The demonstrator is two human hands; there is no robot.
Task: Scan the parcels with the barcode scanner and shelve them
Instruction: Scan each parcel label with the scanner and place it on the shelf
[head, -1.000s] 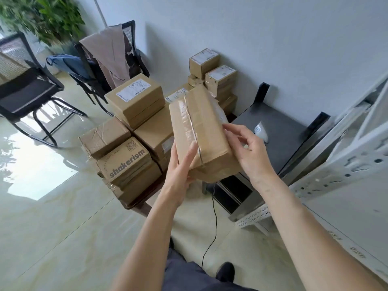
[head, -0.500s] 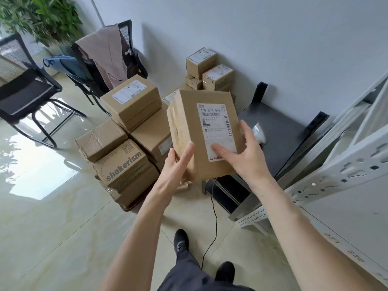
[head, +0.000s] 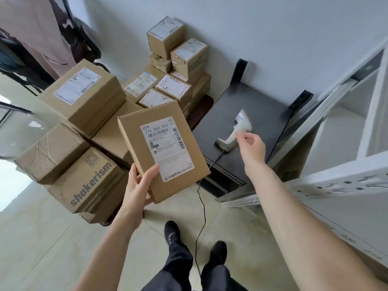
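My left hand (head: 138, 185) grips the near corner of a flat cardboard parcel (head: 134, 139), thumb on top, label side up with its barcode showing. The white barcode scanner (head: 237, 133) lies on the dark table (head: 262, 114) to the right, its black cable running down to the floor. Just above the scanner's handle hovers my right hand (head: 251, 147), fingers loosely curled, holding nothing and apart from the scanner.
A pile of cardboard parcels (head: 84, 97) covers the left, one box (head: 90, 181) printed "shakerism", with smaller labelled boxes (head: 176, 49) stacked against the wall. White metal shelving (head: 346, 181) stands at the right. Chairs with clothing (head: 37, 34) are at the far left.
The parcel has been turned label-up and lowered into my left hand alone. My right hand has let go of it and moved right, over the scanner.
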